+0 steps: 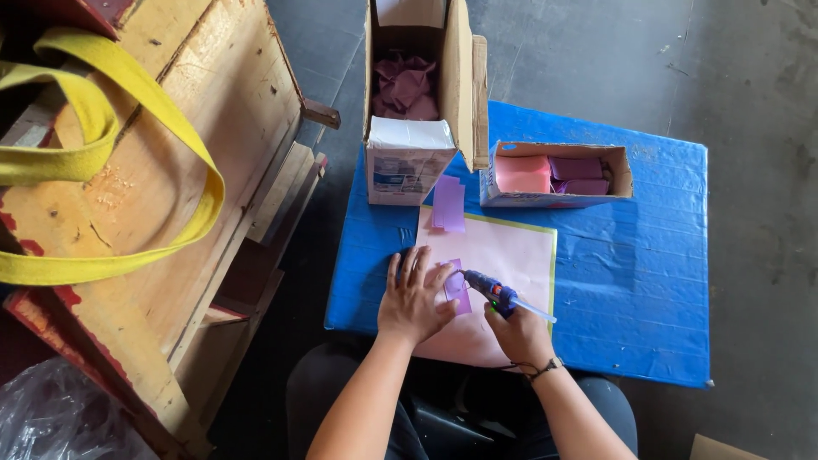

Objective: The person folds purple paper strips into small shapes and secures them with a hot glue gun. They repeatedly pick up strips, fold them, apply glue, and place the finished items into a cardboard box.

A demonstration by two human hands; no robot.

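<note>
Blue plastic sheeting covers the low board (630,281) on the grey concrete floor (750,102), and on it lies a pale pink paper sheet (511,255) where the left hand (415,298) presses flat, fingers spread, on a small purple paper rectangle (457,291) while the right hand (518,335) is closed around a blue glue gun (494,292) whose nozzle touches that rectangle. Beyond the sheet stand a tall open cardboard box (464,77) of crumpled purple paper, a shallow cardboard box (620,169) of pink and purple slips and loose purple strips (448,203); a worn wooden crate (162,170) with a yellow strap (94,128) stands to the left.
</note>
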